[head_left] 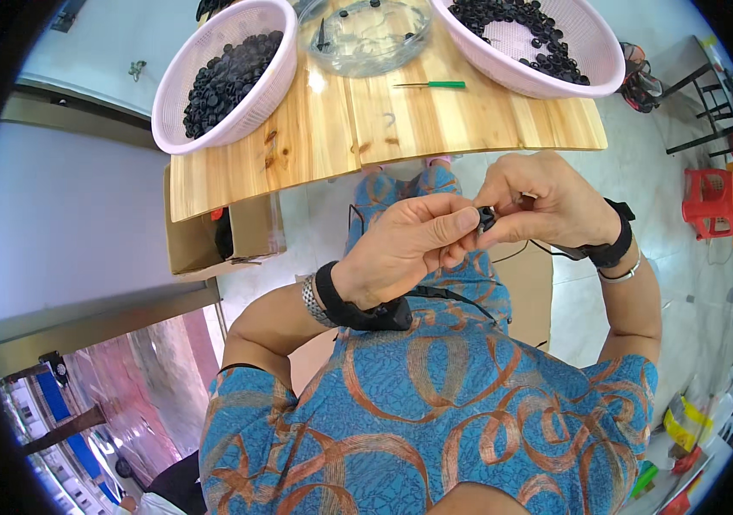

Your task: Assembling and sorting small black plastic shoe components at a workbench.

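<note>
Just beyond my lap, in front of the table edge, my left hand (418, 239) and my right hand (538, 199) meet. Between their fingertips is a small black round part (487, 220), pinched from both sides; the fingers cover much of it, so its exact kind does not show. On the table, a pink basket (169, 112) at the left holds a heap of small black round parts (233, 81). Another pink basket (547, 84) at the right has similar black parts (547, 34) spread around its inside.
A clear round plastic bowl (371, 64) with a few black pieces stands between the baskets on the wooden table (315, 154). Nearer lies a green-handled screwdriver (445, 85). Under the table's left side is a cardboard box (190, 245). A red stool (710, 203) stands far right.
</note>
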Available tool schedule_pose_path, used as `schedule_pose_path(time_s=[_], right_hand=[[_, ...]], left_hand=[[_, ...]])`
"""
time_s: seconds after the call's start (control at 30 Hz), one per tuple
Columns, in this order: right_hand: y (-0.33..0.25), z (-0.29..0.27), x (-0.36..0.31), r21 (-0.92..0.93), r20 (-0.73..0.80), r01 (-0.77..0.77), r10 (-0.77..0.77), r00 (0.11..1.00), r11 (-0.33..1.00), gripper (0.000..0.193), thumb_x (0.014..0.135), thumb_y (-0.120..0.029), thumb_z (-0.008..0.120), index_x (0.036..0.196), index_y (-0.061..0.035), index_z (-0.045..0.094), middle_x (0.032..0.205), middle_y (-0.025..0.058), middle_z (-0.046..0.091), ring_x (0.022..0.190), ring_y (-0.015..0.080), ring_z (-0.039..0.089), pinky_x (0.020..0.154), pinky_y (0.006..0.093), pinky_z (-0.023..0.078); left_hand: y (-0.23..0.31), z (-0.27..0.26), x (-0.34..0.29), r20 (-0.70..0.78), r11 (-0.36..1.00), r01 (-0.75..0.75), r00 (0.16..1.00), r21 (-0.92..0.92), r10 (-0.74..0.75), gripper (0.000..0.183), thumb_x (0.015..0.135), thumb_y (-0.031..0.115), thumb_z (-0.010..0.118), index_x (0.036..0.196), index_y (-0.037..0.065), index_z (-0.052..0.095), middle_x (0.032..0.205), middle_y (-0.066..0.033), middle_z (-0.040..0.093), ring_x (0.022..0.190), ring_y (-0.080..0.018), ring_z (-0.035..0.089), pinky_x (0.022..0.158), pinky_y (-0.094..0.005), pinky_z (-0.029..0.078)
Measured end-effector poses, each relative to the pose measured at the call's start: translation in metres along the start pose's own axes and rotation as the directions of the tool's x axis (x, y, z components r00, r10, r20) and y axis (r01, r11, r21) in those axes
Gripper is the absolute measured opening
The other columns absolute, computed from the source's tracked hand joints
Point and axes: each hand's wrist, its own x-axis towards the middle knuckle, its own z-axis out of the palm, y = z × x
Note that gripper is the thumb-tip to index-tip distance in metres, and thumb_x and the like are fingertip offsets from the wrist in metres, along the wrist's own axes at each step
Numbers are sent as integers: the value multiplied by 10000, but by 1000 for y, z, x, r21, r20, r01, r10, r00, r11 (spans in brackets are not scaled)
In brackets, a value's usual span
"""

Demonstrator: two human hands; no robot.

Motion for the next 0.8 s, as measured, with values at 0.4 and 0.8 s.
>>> schedule_pose_path(time_s=[0.4, 0.8], right_hand=[[11, 5, 15, -583, 27, 277, -322, 946, 764, 255, 692, -194, 702, 855, -74, 546, 630, 50, 526, 584, 237, 530, 605, 340, 429], [28, 22, 18, 206, -347, 71, 5, 938, 976, 290, 761, -61, 683, 1022, -5, 567, 719, -24, 542, 604, 32, 470, 549, 173, 384]], left_hand=[[-8, -17, 8, -26, 984, -132, 990, 121, 136, 212, 906, 254, 521, 946, 55, 584, 763, 25, 548, 658, -38, 463, 590, -167, 391], [56, -42, -19, -189, 915, -384, 896, 121, 401, 229, 904, 141, 511, 1087, 8, 549, 833, -24, 593, 709, -63, 526, 615, -189, 439]])
